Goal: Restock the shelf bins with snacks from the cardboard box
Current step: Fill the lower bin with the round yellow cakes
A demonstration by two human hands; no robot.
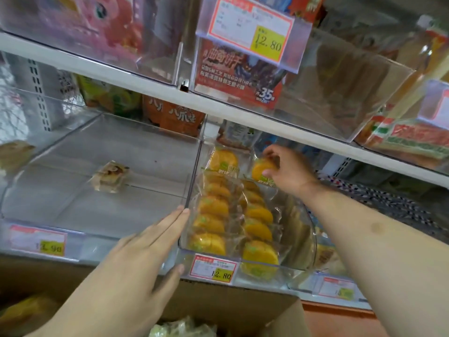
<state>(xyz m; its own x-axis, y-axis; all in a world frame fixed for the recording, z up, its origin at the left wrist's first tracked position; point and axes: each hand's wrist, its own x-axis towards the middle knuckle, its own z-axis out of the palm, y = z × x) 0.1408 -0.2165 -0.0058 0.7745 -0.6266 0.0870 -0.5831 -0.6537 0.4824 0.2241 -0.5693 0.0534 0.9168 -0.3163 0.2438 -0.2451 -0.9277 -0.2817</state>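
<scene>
The cardboard box (243,310) sits lowest, under the left hand (136,259) — fingers straight, tips touching the clear bin (188,190) at its corner. Beyond it, the right hand (286,171) pinches 1 wrapped yellow snack (261,170) above 2 packed rows inside that bin.

**Soft, even store light with blurred, bowed edges**

Light is bright and diffuse, casting only faint shadows. Pale glare streaks the clear bin walls (340,98) toward 1 o'clock. The price tag (252,30) at 12 o'clock reads fairly sharp; the shelf edge (97,66) bows. Corners smear, worst at 10 and 3 o'clock.
</scene>
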